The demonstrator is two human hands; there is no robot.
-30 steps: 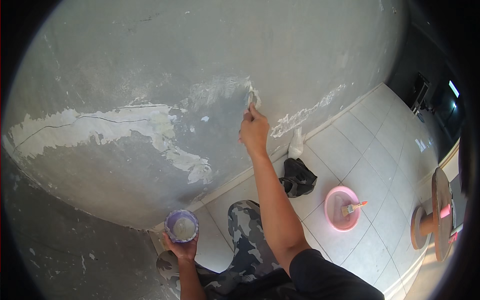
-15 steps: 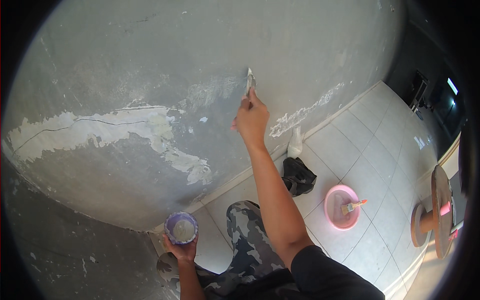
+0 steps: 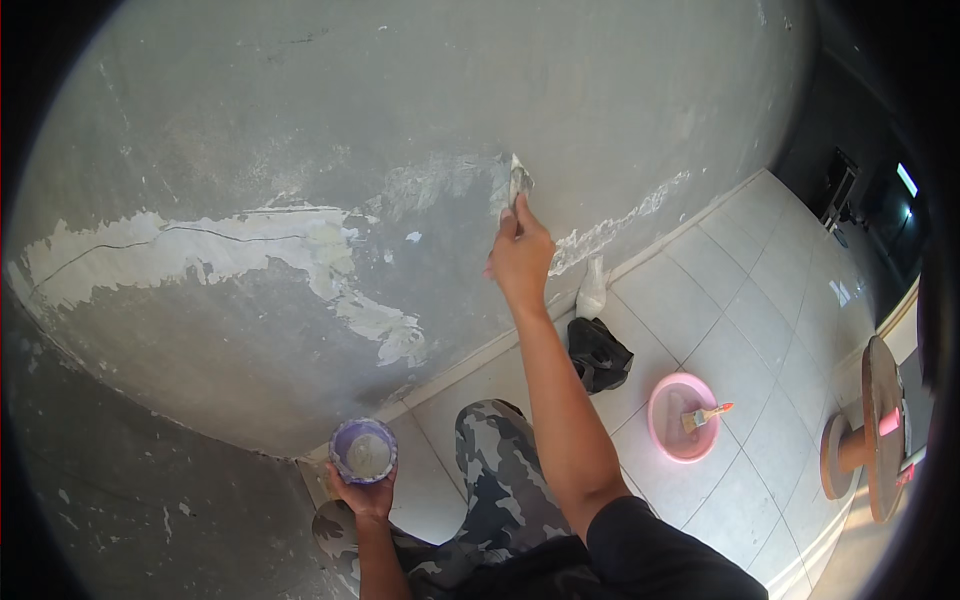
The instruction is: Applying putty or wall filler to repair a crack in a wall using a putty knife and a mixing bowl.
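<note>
A small metal putty knife (image 3: pixel 519 181) was gripped in the right hand (image 3: pixel 520 255) against the grey plastered wall (image 3: pixel 420 90), a purple filler cup (image 3: pixel 364 451) clasped in the left hand (image 3: pixel 362 495) below; the cracked patch (image 3: pixel 200 245) leftward looked unfilled.

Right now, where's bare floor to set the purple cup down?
Bare tiled floor lies right of the black bag, above the pink bowl and its brush. A smaller patch lies between the camouflage knee and the bowl. It is crowded by the wall, at the bag and white bag. The left hand holds the cup.
</note>
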